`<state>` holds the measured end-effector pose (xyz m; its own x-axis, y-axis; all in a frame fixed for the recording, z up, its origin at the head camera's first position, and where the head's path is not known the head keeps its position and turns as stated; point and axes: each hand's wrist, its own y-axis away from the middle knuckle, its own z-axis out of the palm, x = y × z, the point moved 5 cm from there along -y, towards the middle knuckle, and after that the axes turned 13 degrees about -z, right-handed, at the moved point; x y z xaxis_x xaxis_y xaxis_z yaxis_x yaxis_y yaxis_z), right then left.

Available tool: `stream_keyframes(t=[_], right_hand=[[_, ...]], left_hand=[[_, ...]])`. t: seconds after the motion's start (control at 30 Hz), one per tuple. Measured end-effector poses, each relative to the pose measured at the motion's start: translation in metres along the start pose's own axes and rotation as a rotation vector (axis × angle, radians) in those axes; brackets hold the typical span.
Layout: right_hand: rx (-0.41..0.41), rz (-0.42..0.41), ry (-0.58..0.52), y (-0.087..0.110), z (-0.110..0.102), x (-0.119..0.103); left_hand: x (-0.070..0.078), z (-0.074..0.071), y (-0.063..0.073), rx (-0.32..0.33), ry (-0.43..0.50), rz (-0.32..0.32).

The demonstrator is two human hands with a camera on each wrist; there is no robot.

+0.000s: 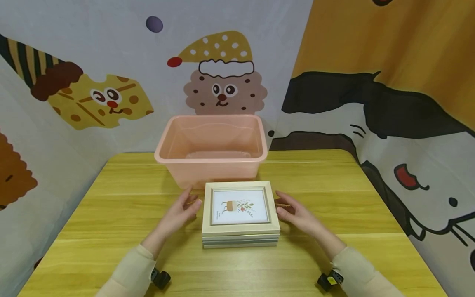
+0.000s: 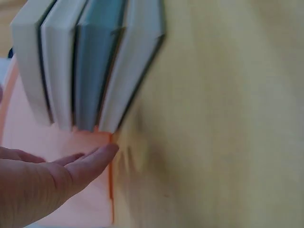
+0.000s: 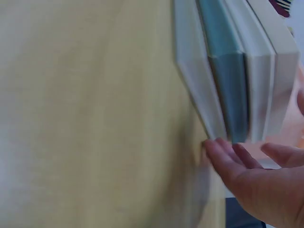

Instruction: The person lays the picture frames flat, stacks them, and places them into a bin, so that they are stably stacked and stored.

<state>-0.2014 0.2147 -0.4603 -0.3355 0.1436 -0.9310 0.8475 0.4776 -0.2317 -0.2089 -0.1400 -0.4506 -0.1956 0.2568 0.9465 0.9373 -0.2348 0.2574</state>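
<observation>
A stack of several picture frames [image 1: 240,229] lies flat on the table, edges nearly flush. The top one is a cream picture frame [image 1: 209,206] with a plant print behind its pane; edges below it look white and blue-grey in the left wrist view, where the stack [image 2: 90,71] appears sideways. To its left, my left hand [image 1: 182,212] is held with relaxed fingers, a small gap from the frames. On the opposite side my right hand [image 1: 297,213] has loosely bent fingers close to the stack [image 3: 237,80]; whether its fingertips touch I cannot tell. Neither hand grips anything.
A pink plastic bin [image 1: 213,171] stands just behind the stack, its open top showing a bare floor inside. The wooden table [image 1: 122,214] ends at a cartoon-printed cloth backdrop [image 1: 130,41], which also runs along both sides.
</observation>
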Motion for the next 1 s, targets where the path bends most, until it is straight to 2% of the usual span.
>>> stream_keyframes(t=[0.13,0.23,0.37,0.53,0.77,1.0], right_hand=[[-0.002,-0.026,0.005,0.006,0.005,0.001],[-0.006,-0.027,0.076,0.01,0.008,0.0],[-0.011,-0.006,0.088,0.014,0.014,0.001],[0.008,0.012,0.006,0.017,0.021,0.002],[0.033,0.014,0.029,0.016,0.027,0.002],[0.039,0.06,0.019,0.016,0.031,0.001]], left_hand=[[-0.005,0.007,0.009,-0.012,-0.068,-0.003],[-0.009,0.013,0.014,-0.023,-0.09,-0.007],[-0.014,0.02,0.018,-0.052,-0.05,-0.015],[-0.015,0.028,0.02,-0.083,0.006,-0.007],[-0.017,0.035,0.024,-0.095,0.028,-0.004],[-0.018,0.041,0.025,-0.11,0.06,-0.017]])
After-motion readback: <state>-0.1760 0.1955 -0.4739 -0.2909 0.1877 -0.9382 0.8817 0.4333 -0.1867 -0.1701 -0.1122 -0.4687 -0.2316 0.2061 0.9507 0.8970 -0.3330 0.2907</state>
